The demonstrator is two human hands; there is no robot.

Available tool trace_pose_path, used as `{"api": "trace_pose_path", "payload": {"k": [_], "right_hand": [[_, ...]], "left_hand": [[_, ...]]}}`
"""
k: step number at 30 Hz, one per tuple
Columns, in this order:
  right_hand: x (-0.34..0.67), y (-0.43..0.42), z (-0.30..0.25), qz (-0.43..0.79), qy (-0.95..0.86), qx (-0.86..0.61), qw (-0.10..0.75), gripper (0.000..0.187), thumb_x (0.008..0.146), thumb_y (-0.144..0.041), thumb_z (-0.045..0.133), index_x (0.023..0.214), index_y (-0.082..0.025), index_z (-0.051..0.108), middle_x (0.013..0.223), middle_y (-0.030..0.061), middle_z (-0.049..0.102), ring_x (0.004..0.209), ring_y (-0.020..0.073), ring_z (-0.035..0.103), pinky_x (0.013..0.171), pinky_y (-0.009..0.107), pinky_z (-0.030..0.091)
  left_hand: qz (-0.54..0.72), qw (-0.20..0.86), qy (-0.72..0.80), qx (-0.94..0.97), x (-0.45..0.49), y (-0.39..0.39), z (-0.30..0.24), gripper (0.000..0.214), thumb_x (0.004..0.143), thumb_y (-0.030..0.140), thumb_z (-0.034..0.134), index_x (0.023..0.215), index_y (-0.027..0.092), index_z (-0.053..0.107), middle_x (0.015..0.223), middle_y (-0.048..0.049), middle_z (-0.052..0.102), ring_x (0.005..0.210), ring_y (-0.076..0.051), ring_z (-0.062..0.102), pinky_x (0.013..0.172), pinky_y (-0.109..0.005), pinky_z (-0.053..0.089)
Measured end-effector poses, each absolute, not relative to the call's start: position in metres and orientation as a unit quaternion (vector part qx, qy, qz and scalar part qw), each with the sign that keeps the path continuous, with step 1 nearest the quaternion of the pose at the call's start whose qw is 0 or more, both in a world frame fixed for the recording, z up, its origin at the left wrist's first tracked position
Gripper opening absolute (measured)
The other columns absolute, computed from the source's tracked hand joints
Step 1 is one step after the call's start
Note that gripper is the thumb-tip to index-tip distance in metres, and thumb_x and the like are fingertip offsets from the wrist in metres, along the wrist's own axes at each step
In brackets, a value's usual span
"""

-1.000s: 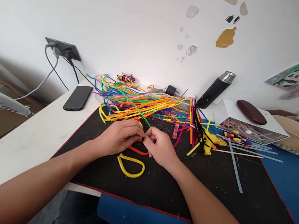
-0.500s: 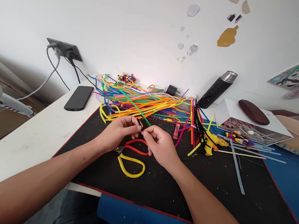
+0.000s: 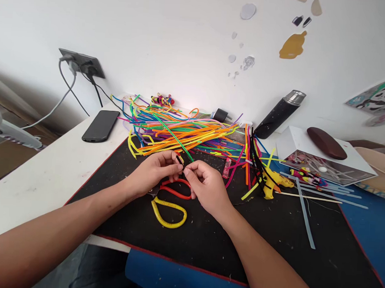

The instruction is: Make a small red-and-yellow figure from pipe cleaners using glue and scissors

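My left hand (image 3: 160,168) is closed, thumb and fingers pinching a small piece of black pipe cleaner (image 3: 179,159); part of it is hidden by the fingertips. Right beside it, my right hand (image 3: 207,186) pinches the other end of the same piece. Under the hands lie scissors with one red and one yellow handle (image 3: 185,217), their blades mostly covered by my left hand. Just beyond the fingertips spreads a pile of coloured pipe cleaners (image 3: 180,134), a green one pointing toward my right hand.
A black mat (image 3: 212,245) covers the desk. To the right are black pipe cleaners (image 3: 258,161), a yellow glue gun (image 3: 270,183), glue sticks (image 3: 305,216) and a white box (image 3: 287,143). A black flask (image 3: 275,118) stands behind; a phone (image 3: 101,126) lies left.
My fingers have shifted slightly around the black piece, and more of it shows above the left fingertips. Everything on the desk stays in place.
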State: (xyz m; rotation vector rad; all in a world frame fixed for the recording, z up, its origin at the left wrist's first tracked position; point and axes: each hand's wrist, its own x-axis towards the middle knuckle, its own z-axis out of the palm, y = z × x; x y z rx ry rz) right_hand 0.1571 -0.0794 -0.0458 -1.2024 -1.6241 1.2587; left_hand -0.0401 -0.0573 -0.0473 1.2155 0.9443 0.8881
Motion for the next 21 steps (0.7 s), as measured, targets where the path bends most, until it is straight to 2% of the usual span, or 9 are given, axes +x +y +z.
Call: {"api": "trace_pose_path", "payload": {"k": [7, 14, 21], "right_hand": [[0.157, -0.0787, -0.0464, 0.493, -0.63, -0.469, 0.374, 0.018, 0.099, -0.035, 0.058, 0.088, -0.022, 0.062, 0.059, -0.0062, 0.057, 0.043, 0.0105, 0.054, 0.045, 0.022, 0.04], [0.1573, -0.0787, -0.0449, 0.51, -0.617, -0.464, 0.379, 0.018, 0.099, -0.038, 0.06, 0.091, -0.022, 0.063, 0.061, -0.0064, 0.058, 0.042, 0.01, 0.054, 0.044, 0.021, 0.041], [0.1564, -0.0782, -0.0468, 0.51, -0.616, -0.47, 0.374, 0.014, 0.098, -0.036, 0.06, 0.094, -0.022, 0.063, 0.06, -0.0066, 0.059, 0.041, 0.0104, 0.054, 0.044, 0.022, 0.041]], "left_hand": [[0.372, 0.627, 0.416, 0.543, -0.0364, -0.0598, -0.0426, 0.025, 0.082, 0.037, 0.079, 0.09, 0.018, 0.064, 0.071, 0.0021, 0.066, 0.059, -0.011, 0.059, 0.06, -0.024, 0.049], [0.423, 0.643, 0.404, 0.496, -0.0371, -0.0584, -0.0455, 0.025, 0.085, 0.035, 0.079, 0.086, 0.017, 0.062, 0.071, 0.0011, 0.067, 0.059, -0.011, 0.061, 0.06, -0.023, 0.051], [0.4, 0.647, 0.41, 0.503, -0.037, -0.0607, -0.045, 0.026, 0.085, 0.035, 0.079, 0.095, 0.019, 0.062, 0.067, 0.0028, 0.066, 0.058, -0.012, 0.06, 0.057, -0.022, 0.049]]}}
